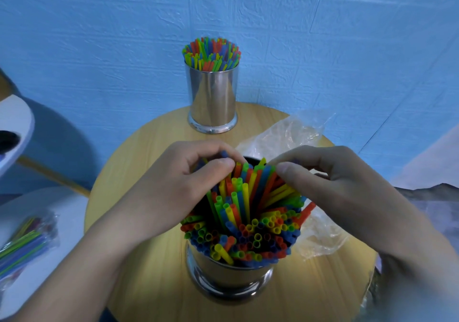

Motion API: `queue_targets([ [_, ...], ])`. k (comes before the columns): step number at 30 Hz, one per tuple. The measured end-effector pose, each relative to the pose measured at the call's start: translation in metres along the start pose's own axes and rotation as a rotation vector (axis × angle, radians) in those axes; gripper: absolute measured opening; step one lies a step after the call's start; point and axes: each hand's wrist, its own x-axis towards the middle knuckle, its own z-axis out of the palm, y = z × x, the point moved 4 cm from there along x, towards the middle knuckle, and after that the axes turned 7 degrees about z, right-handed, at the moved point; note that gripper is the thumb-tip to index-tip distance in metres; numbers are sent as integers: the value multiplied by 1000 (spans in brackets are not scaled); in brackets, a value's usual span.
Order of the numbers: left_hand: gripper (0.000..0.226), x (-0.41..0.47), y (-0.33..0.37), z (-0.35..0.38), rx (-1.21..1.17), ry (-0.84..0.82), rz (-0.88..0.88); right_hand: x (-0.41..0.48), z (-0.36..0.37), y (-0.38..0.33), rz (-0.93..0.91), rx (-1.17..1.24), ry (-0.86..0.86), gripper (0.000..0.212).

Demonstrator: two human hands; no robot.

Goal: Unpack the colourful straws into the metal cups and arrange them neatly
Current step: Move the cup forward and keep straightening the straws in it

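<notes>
While two hands pinch straws, two metal cups stand filled.

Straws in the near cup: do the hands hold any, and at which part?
Yes. The left hand and the right hand each pinch some straws near their top ends.

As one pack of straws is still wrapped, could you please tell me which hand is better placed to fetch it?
Probably the left hand: the wrapped pack lies off the table on that side; the right hand must cross the near cup.
</notes>
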Motion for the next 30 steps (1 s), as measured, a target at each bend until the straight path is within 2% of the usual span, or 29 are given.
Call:
queue_targets([
  [10,27,5,4,2,57,-62,14,3,3,-5,-21,121,14,22],
  [14,29,6,3,1,69,-103,11,2,6,-5,-29,175,-23,31],
  [19,24,6,6,-3,48,-99,46,0,2,-10,-142,245,64,30],
  [23,25,7,14,-3,25,-124,124,-1,3,-16,-246,262,63,30],
  [28,26,9,16,-9,-30,-11,233,0,-1,-12,-268,327,222,27],
  [30,32,11,15,-14,-119,72,265,2,0,-10,-256,298,228,23],
])
